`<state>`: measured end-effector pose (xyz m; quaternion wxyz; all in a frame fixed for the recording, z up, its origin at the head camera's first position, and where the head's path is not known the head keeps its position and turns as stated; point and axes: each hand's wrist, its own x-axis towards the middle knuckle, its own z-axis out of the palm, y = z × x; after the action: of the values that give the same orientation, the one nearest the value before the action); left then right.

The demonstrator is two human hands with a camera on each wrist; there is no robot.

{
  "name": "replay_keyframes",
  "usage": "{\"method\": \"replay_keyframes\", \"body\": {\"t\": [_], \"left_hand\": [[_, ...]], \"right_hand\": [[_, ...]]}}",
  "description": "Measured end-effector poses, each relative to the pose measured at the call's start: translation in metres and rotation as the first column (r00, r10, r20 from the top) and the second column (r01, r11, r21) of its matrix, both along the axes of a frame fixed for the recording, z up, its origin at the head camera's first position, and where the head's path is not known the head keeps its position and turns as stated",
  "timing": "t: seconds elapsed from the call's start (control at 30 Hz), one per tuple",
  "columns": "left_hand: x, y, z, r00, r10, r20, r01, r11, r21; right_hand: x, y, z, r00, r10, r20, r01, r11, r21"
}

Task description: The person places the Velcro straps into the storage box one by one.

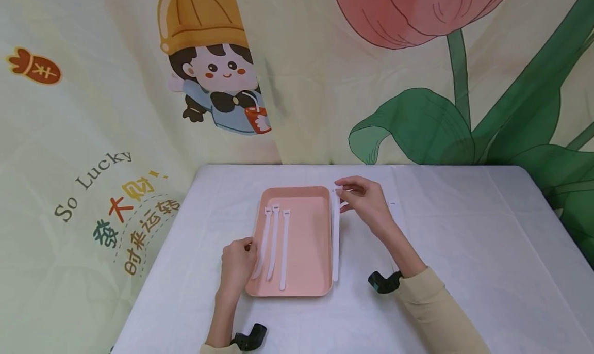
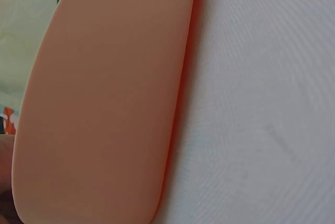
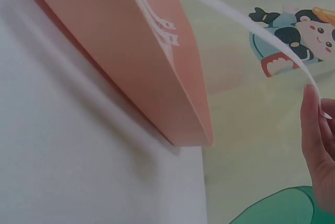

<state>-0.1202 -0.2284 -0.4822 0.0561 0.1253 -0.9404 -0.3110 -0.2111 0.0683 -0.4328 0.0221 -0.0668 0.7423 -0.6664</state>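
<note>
A pink tray (image 1: 310,245) lies on the table, its side wall filling much of the left wrist view. My left hand (image 1: 238,265) grips its left rim. Inside the tray, toward the left, three white cable ties (image 1: 285,251) with slotted heads lie lengthwise. Beyond the tray's right edge, my right hand (image 1: 364,202) pinches another white cable tie (image 1: 336,245) near its top end, thumb against fingers. That tie hangs along the tray's right side; the right wrist view shows it bending in a long curve from the fingertips.
A white cloth covers the table (image 1: 464,240). Just right of my right wrist, a bit of another white strip (image 1: 393,205) shows, mostly hidden by the arm. Behind the table's far edge hangs a printed curtain (image 1: 306,85).
</note>
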Motion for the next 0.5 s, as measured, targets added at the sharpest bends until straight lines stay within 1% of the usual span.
{"method": "replay_keyframes", "body": {"t": [0.13, 0.3, 0.4, 0.5], "left_hand": [[0.000, 0.000, -0.001, 1.000, 0.000, 0.004, 0.000, 1.000, 0.004], [0.000, 0.001, -0.003, 1.000, -0.002, 0.007, 0.001, 1.000, 0.010], [0.000, 0.001, -0.003, 1.000, -0.004, 0.004, 0.004, 1.000, 0.008], [-0.001, 0.000, -0.001, 1.000, -0.006, 0.002, 0.005, 1.000, 0.005]], "right_hand": [[-0.001, -0.003, 0.006, 1.000, 0.021, -0.011, -0.021, 1.000, 0.011], [-0.002, -0.006, 0.020, 0.998, 0.036, -0.043, -0.035, 0.999, 0.014], [-0.004, -0.010, 0.025, 0.996, 0.062, -0.060, -0.062, 0.998, 0.000], [-0.007, -0.016, 0.026, 0.993, 0.100, -0.058, -0.101, 0.995, -0.010]]}}
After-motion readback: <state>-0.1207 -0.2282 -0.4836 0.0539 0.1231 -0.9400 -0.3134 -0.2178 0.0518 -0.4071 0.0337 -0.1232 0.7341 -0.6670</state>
